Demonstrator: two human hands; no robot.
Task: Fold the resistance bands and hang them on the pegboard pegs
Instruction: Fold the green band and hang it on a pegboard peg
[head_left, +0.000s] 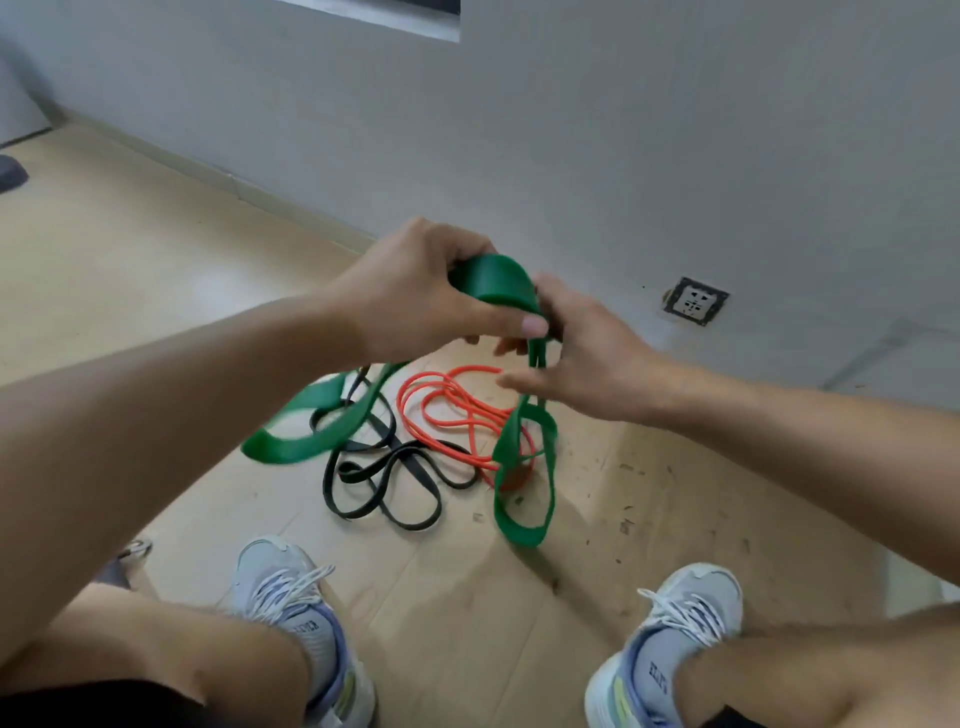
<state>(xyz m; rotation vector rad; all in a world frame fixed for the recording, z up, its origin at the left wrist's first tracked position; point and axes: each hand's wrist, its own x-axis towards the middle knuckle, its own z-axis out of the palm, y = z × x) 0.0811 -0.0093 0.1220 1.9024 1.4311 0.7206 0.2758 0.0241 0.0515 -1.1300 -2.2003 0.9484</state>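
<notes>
the left hand (415, 291) grips a folded bend of the wide, flat green rubber resistance band (498, 283), thumb pressed over the top and fingers curled beneath. the right hand (576, 348) meets it just beside, its fingers around the band's strands where they drop away. one green loop hangs down to the right, another sweeps out blurred to the left, both above the floor. below, on the flattened brown cardboard sheet (649, 519), lie a thin black flat band (384, 467) in tangled loops and a thin orange tube band (447, 410) coiled beside it, touching. two pale grey laced sneakers (291, 608) stand near. a wall socket (696, 300) sits low on the grey wall.
</notes>
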